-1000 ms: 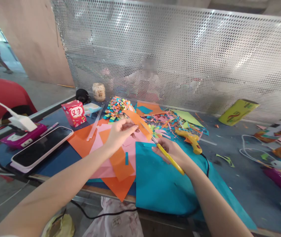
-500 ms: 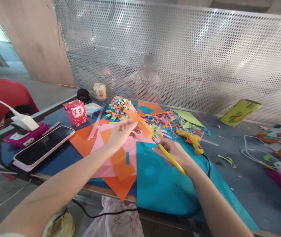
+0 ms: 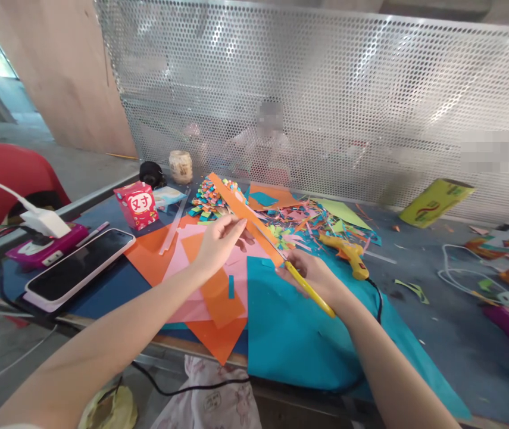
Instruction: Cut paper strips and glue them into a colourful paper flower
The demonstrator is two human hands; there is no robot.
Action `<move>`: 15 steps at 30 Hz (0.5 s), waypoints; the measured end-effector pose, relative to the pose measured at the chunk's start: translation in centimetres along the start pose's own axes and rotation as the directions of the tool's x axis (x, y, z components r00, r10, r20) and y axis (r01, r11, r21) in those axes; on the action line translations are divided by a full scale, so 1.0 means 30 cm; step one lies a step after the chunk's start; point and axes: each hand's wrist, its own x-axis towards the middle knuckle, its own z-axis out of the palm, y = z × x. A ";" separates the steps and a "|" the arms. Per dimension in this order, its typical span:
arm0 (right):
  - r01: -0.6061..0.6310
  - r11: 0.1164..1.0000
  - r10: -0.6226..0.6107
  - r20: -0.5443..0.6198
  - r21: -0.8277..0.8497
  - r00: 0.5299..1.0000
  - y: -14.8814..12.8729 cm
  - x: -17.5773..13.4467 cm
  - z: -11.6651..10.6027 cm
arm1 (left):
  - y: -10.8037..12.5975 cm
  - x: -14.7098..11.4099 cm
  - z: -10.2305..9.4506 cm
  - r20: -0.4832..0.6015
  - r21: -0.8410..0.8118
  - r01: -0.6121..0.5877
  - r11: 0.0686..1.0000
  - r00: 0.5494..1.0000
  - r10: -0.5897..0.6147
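My left hand (image 3: 222,241) pinches an orange paper strip (image 3: 231,199) between thumb and fingers above the table. My right hand (image 3: 310,271) is closed round a pair of yellow-handled scissors (image 3: 310,290), whose blades lie along the strip. Underneath are pink paper (image 3: 180,268), another orange strip (image 3: 218,292) and a small blue paper piece (image 3: 231,286). A large blue sheet (image 3: 294,333) spreads below my right hand. Behind the strip sits a fringed multicoloured paper ball (image 3: 209,199); its right part is hidden by the strip.
Beyond my right hand lies a yellow glue gun (image 3: 347,255) with a black cord, beside a heap of paper scraps (image 3: 303,217). At left are a phone (image 3: 80,265), a purple power strip (image 3: 46,247) and a red box (image 3: 137,205). A perforated metal panel (image 3: 347,89) borders the back.
The orange strip now reaches further up and left past my left hand, over the paper ball, and looks narrower. The scissor blades look closer together. Both hands have barely shifted.
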 end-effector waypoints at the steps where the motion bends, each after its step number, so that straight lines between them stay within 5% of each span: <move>1: -0.003 1.000 0.003 -0.001 0.002 1.000 -0.004 -0.001 -0.002 | 0.000 -0.001 0.000 -0.003 0.006 -0.004 1.000 1.000 0.004; 15: 0.015 0.997 -0.014 -0.016 0.074 1.000 0.025 0.005 0.007 | -0.012 -0.008 0.007 0.036 0.057 -0.023 0.998 0.999 0.021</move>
